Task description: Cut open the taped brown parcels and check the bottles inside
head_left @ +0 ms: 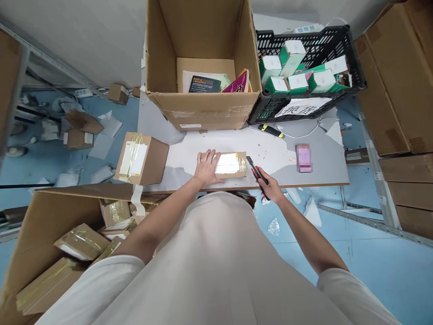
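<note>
A small taped cardboard box (239, 169) with a white label lies flat on the white table (189, 140). My left hand (206, 169) rests on its left end, fingers spread over the top. In my right hand (270, 186) is a black and red box cutter (255, 169), its tip pointing toward the right end of the box, just apart from it. To the left stands a larger taped parcel (157, 160) with a white label. A second cutter, yellow and black (271, 131), lies farther back on the table.
A tall open carton (203, 106) with books stands at the back. Beside it is a black crate (353, 58) of green-and-white boxes. A pink blurred item (304, 158) lies on the right. An open carton (50, 210) of parcels sits lower left. Shelving (375, 180) stands right.
</note>
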The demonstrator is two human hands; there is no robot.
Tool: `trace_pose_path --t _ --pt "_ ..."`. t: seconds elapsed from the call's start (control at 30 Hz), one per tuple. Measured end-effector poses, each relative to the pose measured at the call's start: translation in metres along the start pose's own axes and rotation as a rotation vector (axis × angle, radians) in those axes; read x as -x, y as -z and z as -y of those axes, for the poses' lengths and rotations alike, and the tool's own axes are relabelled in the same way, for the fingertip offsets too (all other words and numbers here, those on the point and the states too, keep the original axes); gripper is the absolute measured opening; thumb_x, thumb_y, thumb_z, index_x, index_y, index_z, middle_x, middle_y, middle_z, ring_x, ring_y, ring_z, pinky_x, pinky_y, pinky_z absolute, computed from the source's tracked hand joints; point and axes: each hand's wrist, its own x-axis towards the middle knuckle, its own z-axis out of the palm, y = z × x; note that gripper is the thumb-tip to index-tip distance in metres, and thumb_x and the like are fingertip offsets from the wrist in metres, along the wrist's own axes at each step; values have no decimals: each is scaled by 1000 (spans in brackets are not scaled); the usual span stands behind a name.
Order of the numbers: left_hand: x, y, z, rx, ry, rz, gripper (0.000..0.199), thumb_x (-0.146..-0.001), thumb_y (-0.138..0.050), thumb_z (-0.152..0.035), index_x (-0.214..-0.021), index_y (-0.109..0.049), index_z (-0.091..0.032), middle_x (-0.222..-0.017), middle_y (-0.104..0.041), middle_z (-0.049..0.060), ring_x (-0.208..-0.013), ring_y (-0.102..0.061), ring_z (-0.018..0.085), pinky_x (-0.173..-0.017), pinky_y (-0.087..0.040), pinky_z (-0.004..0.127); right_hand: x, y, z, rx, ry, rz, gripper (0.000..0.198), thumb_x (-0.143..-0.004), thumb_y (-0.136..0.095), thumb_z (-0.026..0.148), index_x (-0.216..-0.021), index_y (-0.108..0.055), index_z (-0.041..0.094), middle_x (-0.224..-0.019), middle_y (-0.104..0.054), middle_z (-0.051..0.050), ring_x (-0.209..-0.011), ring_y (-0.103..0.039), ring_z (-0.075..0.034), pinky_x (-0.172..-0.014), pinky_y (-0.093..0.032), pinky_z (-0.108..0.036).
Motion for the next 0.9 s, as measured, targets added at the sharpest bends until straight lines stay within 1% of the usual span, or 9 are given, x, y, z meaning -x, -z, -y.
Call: trace_pose_path --t 0.2,0.3,0.43,0.53,0.6,0.7,0.77,0.9 --pt "-2 -1 -1 20 27 -5 111 -53 -72 -65 -144 -31 -16 -145 -36 19 -135 -27 40 -114 -3 57 -4 12 4 114 59 59 61 -83 -54 35 -142 -42 26 -70 -61 2 -46 -46 -8 -42 -46 -22" --pt "-5 -1 -1 37 34 -18 111 -52 -73 -63 -143 -32 -15 -144 -37 19 -133 -29 40 -113 -5 57 -11 20 -1 126 80 107 62 -81 -56 33 -141 -43 27 -70 -62 3 -46 -48 -8 -43 -47 -22" --pt "-6 -3 1 45 24 -30 108 -54 -71 -61 -143 -32 -14 -143 -38 19 -132 -30 40 -113 -5 58 -16 26 -9 76 43 197 66 -82 -56 35 -145 -37 25 -68 -62 2 -42 -46 -8 -40 -45 -23" --pt "-6 -4 1 50 5 -36 107 -55 -70 -62 -143 -32 -14 -142 -39 19 -131 -30 40 -113 -5 58 -19 26 -11 102 47 218 64 -83 -55 36 -144 -39 26 -67 -61 2 -42 -45 -8 -39 -45 -23" --pt "-6 -5 1 50 20 -45 106 -55 -70 -62 -142 -33 -14 -141 -39 19 -130 -31 40 -113 -5 58 -19 26 -12 113 70 218 62 -84 -54 36 -143 -40 26 -68 -61 2 -43 -46 -8 -41 -46 -24" --pt "-6 -4 1 45 45 -52 104 -55 -69 -61 -141 -35 -15 -140 -41 19 -129 -32 40 -113 -6 58 -17 27 -14 128 74 233 64 -84 -53 37 -145 -37 25 -66 -60 2 -45 -48 -9 -43 -47 -24" --pt "-6 -4 0 45 35 -45 104 -55 -70 -61 -141 -35 -15 -140 -41 19 -129 -32 39 -113 -6 58 -15 26 -14 137 59 243 65 -84 -54 38 -146 -36 24 -64 -60 2 -45 -49 -10 -43 -48 -25" --pt "-6 -3 0 44 27 -38 105 -54 -70 -60 -141 -34 -14 -140 -40 18 -130 -31 39 -113 -5 57 -13 18 -12 118 50 232 66 -85 -52 38 -146 -34 23 -64 -59 3 -44 -48 -9 -42 -47 -24"
